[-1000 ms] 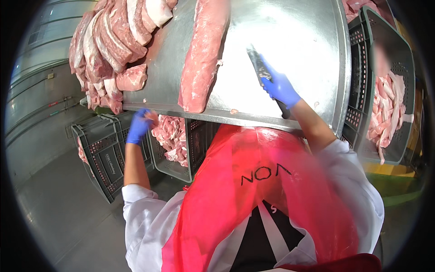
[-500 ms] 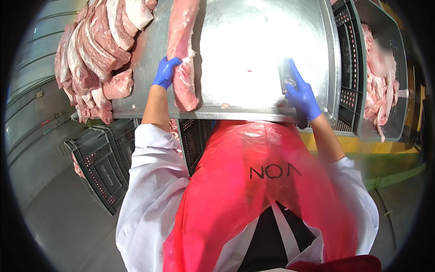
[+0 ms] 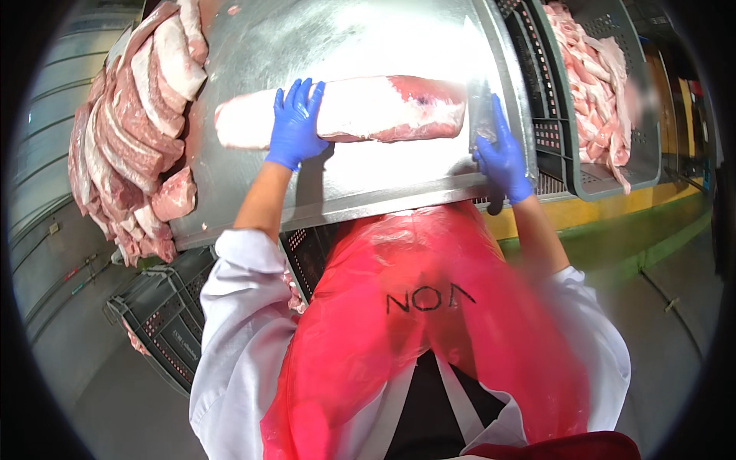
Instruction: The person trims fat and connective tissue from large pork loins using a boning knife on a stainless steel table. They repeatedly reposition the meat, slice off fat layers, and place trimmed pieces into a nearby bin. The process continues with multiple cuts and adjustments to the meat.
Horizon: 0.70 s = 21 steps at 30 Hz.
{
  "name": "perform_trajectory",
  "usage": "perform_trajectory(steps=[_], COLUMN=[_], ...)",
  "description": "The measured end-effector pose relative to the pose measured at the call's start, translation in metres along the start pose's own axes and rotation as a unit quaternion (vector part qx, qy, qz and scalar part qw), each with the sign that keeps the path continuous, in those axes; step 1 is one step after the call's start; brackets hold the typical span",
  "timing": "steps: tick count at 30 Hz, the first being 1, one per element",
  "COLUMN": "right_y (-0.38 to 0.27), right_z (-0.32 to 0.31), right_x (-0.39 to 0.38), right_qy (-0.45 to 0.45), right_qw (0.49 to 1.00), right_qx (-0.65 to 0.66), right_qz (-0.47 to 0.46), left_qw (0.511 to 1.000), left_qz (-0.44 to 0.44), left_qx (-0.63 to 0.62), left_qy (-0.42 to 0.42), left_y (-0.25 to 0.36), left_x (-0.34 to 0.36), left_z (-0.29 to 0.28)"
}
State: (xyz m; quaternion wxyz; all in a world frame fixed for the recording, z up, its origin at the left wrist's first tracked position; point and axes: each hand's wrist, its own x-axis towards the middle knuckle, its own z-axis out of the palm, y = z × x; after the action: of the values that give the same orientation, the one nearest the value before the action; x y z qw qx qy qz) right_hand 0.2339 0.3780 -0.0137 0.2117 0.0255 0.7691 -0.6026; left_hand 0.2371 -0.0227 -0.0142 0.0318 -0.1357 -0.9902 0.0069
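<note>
A long slab of pork loin (image 3: 368, 107) lies crosswise on the steel table, pale fat facing up and a redder patch near its right end. My left hand (image 3: 297, 126), in a blue glove, rests on the slab left of its middle with fingers spread. In my blue-gloved right hand (image 3: 504, 162) is a knife (image 3: 481, 115); its blade points away from me beside the slab's right end, blurred by glare. The index finger stretches along the knife and the other fingers curl round it. The dark handle end shows below that hand.
Several pork pieces (image 3: 138, 123) are heaped at the table's left. Right of the table (image 3: 337, 201), a grey crate (image 3: 652, 153) holds pale trimmings (image 3: 594, 84). More dark crates (image 3: 165, 322) stand low at the left, below the table's front edge.
The pork loin has turned from lengthwise at the left to crosswise in front of me, fat side up. My left hand now lies flat on it. The knife stays in my right hand.
</note>
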Motion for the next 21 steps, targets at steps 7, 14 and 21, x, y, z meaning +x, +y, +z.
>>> perform_trajectory(steps=[7, 14, 21], right_y=[0.002, 0.012, 0.012], right_z=[0.045, 0.035, 0.022], right_x=[0.054, 0.064, 0.006], right_qy=[0.1, 0.199, 0.232], right_qw=[0.992, 0.975, 0.969], right_qx=[-0.021, 0.008, 0.031], right_qz=[-0.071, -0.096, -0.073], left_qw=[0.976, 0.965, 0.968], left_qz=[-0.093, -0.121, 0.111], left_qx=[-0.117, -0.095, -0.22], left_qy=[-0.159, -0.211, 0.049], left_y=[-0.012, 0.021, 0.15], left_x=[0.03, 0.041, 0.133], left_z=[0.001, -0.036, 0.01])
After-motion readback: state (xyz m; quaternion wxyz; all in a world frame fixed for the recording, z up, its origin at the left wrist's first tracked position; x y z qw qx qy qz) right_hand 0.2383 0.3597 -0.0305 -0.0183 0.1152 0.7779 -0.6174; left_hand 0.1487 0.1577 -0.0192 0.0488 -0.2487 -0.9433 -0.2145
